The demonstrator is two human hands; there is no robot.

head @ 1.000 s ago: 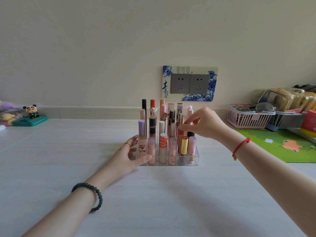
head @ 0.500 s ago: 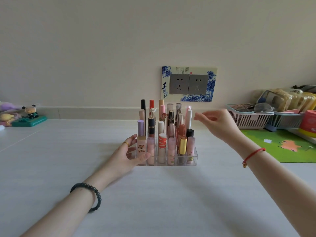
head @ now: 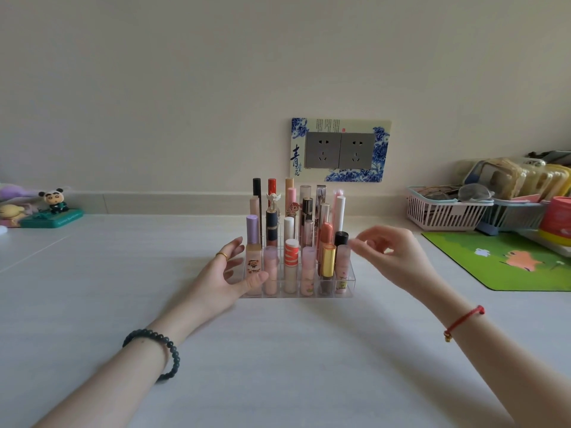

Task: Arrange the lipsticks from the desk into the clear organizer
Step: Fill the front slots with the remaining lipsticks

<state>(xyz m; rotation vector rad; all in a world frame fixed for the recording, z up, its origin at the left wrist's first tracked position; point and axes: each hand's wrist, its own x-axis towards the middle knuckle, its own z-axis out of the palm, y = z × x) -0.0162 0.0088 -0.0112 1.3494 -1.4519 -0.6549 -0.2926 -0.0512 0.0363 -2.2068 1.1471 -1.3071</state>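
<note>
I find the clear organizer (head: 296,294) standing on the white desk (head: 278,350) at centre, with the lipsticks (head: 291,257) upright in its compartments, front row to back row. My left hand (head: 222,279) rests against its front-left corner as before: fingers relaxed and slightly spread along the left wall, thumb (head: 258,278) laid on the front wall, a gold ring (head: 222,255) on one finger. My right hand (head: 394,257) has changed. A second ago it pinched a tube top inside the rack, then lifted clear above the right side. It now sits lower, beside the organizer's right edge, fingers loosely curled and holding nothing. Its fingertips (head: 355,242) hover near the frosted pink tube (head: 342,267) at the front-right corner; I cannot tell whether they touch it.
</note>
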